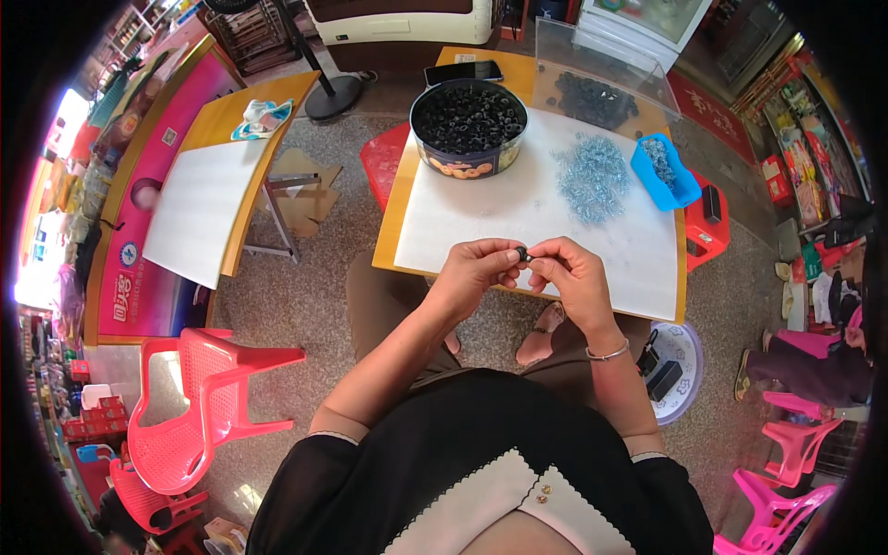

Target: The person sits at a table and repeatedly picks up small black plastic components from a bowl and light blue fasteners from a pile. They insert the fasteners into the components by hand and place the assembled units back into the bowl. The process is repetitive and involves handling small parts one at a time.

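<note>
My left hand (474, 275) pinches a small black round part (523, 252) between thumb and fingertips, just above the table's near edge. Fingertips of my right hand (572, 280) are closed against the same part from the other side; whatever tiny piece they grip is too small to name. Beyond them a round tin (472, 166) is filled with small black ring-like parts (470, 118). A loose heap of small, shiny, clear-bluish pieces (594, 178) lies on the white sheet (481, 222). Right of it, a blue plastic bin (683, 192) holds similar pieces.
A clear plastic box (606, 42) with black parts stands at the table's far right. Behind the tin lies a phone (462, 72). Red stools flank the table, a basin (684, 370) sits on the floor at right, and a pink chair (199, 407) stands at left.
</note>
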Motion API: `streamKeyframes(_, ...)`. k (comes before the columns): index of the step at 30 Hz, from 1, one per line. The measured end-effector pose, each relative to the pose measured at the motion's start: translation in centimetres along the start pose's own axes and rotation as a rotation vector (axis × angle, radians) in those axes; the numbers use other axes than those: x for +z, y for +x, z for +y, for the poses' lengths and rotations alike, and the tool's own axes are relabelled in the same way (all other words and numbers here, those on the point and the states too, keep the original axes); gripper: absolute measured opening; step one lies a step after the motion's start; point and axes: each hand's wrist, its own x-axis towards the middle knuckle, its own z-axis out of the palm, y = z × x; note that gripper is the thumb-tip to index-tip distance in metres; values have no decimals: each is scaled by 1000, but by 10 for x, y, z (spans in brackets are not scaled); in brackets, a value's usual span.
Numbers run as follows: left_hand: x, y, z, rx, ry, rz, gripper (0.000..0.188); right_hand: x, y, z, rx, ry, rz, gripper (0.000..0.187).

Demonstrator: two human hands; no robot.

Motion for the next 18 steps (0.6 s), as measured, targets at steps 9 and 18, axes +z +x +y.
streamKeyframes(9,-5,-1,4,-3,197,-30,23,-3,-1,4,-9,-65,-26,6)
streamKeyframes(18,-7,-2,14,-32,336,-110,22,-8,-1,-4,68,-67,-157,27)
